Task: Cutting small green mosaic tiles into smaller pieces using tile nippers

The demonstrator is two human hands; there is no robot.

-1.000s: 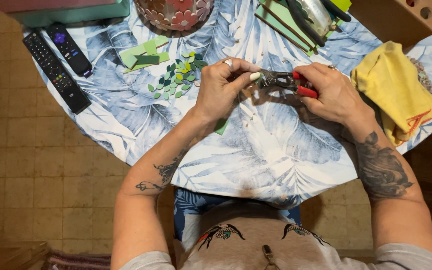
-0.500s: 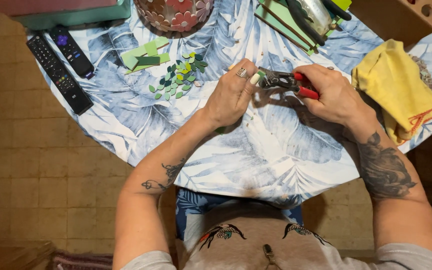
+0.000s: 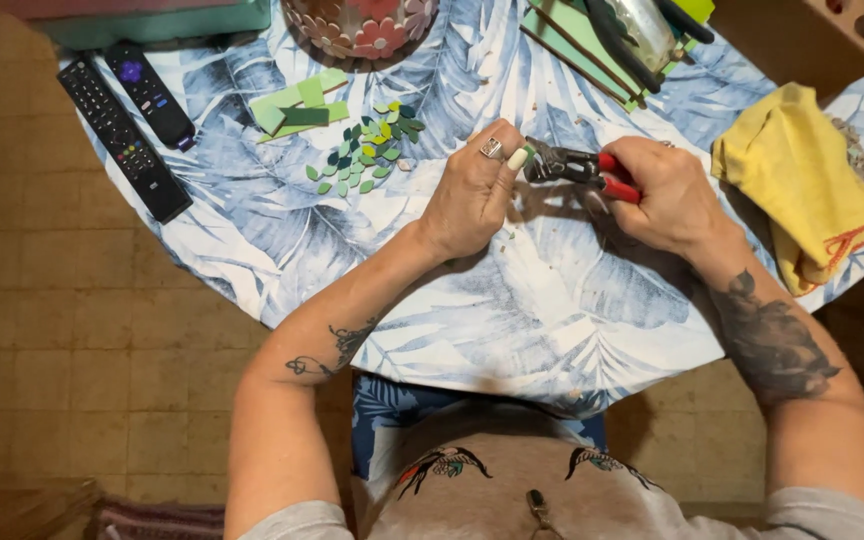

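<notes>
My right hand [image 3: 667, 190] grips red-handled nippers [image 3: 577, 168] over the round table with the blue leaf-print cloth [image 3: 512, 330]. The metal jaws point left toward my left hand [image 3: 472, 195], whose fingertips pinch a small pale green tile piece [image 3: 524, 156] right at the jaws. A ring sits on one finger of the left hand. Left of that hand lies a cluster of small green leaf-shaped tile pieces [image 3: 367, 150], and beyond it several larger green tile strips [image 3: 302, 105].
Two black remote controls [image 3: 127, 130] lie at the table's left edge. A mosaic bowl with flower pieces [image 3: 362, 25] stands at the top. A yellow cloth [image 3: 802, 180] lies at the right, a green tray with tools [image 3: 612, 40] above it, a cardboard box [image 3: 822, 35] in the corner.
My left hand has shifted right and up, bringing the small tile piece to the nipper jaws. The right hand with the nippers has stayed nearly in place.
</notes>
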